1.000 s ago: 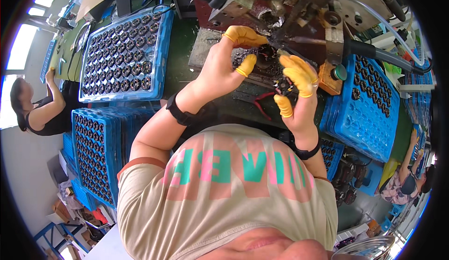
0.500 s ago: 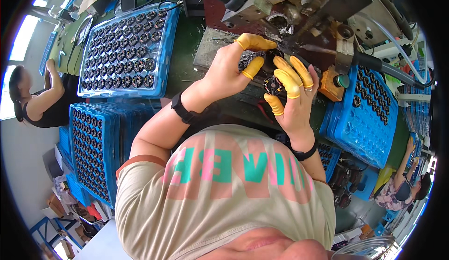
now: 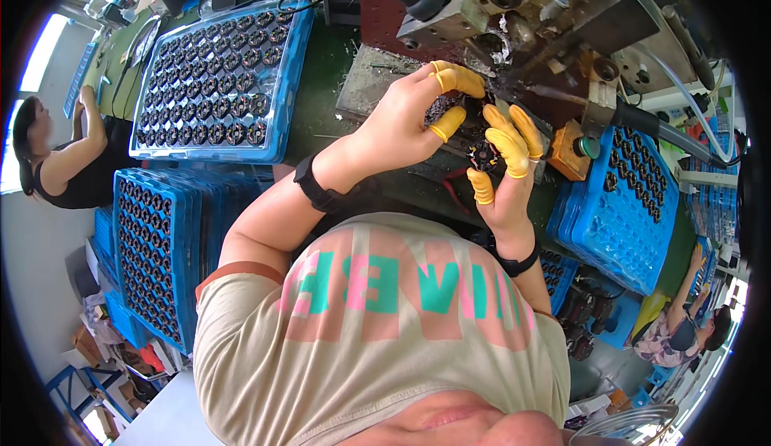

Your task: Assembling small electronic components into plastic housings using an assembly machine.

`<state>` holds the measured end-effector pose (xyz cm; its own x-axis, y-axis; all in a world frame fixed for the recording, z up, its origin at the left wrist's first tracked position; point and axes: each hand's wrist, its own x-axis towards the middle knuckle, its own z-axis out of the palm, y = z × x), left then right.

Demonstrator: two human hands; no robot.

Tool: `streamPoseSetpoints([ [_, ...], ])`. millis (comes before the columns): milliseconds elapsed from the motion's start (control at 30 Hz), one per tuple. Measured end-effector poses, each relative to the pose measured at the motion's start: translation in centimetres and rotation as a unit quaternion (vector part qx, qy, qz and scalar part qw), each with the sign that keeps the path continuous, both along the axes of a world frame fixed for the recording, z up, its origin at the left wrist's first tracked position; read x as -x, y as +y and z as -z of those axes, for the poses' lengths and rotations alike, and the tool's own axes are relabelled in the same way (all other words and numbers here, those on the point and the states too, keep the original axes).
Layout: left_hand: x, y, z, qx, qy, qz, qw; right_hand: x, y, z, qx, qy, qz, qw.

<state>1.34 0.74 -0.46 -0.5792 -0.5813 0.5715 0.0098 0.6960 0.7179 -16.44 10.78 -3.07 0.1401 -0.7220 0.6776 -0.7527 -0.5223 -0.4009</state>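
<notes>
Yellow finger cots cover several fingertips on both hands. My right hand (image 3: 514,193) holds a small round black part, seemingly a motor stator (image 3: 482,155) with coloured bits, between thumb and fingers. My left hand (image 3: 401,121) is curled in front of the metal machine (image 3: 554,32), with thumb and fingers bent round something dark that I cannot make out. Metal shavings (image 3: 440,109) show between those fingers. Similar black round parts fill the blue tray (image 3: 277,145) at the left.
Stacked blue trays (image 3: 189,261) stand at the lower left. Another blue tray stack (image 3: 618,233), partly filled, is at the right, beside an orange box with a green button (image 3: 572,149). Red-handled pliers (image 3: 458,193) lie near me. Other people (image 3: 72,157) work at both sides.
The whole view has shifted slightly. Both hands remain in front of the machine, with the round part still in my right hand and the left fingers still curled.
</notes>
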Motion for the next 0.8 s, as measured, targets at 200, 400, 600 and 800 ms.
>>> streamPoseSetpoints([
  [200,0.3,0.7,0.2,-0.123,0.075,0.005,0.990,0.0,0.0,0.1,0.004,0.001,-0.002,1.000],
  [400,0.5,0.2,-0.5,0.016,0.010,-0.029,0.999,0.2,0.1,0.6,0.025,-0.055,0.019,0.998],
  [600,0.6,-0.2,-1.1,0.006,0.018,-0.014,1.000,-0.1,0.2,0.1,0.000,-0.041,0.014,0.999],
  [800,0.5,0.3,-1.3,-0.053,0.010,-0.016,0.998,-0.1,0.2,0.1,-0.006,-0.035,0.000,0.999],
])
